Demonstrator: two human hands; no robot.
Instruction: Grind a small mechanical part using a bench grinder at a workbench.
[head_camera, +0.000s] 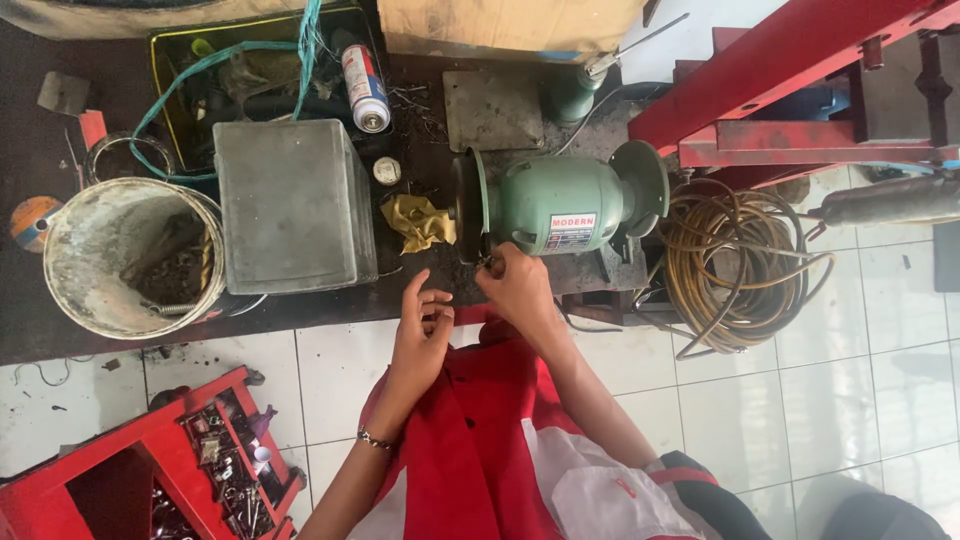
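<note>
Head view: the right hand (515, 283) pinches a small part (490, 262) at the one green grinder (560, 205), near the bench edge (300, 320). The left hand (420, 335), half-open and empty, hovers over clear tiled floor (800, 400). One bucket (125, 255), one grey box (290, 205).

My right hand (515, 285) is on the bench grinder (565, 205), its metal housing painted a smooth, slightly glossy green. Beside it lies a yellow cloth rag (420, 222), crumpled and soft. The counter (60, 320) is dark, matt and grimy. The grey metal box (290, 205) looks dull and scuffed. The bucket (130, 255) is crusted and rough inside. The floor tiles (850, 400) are glossy white.
</note>
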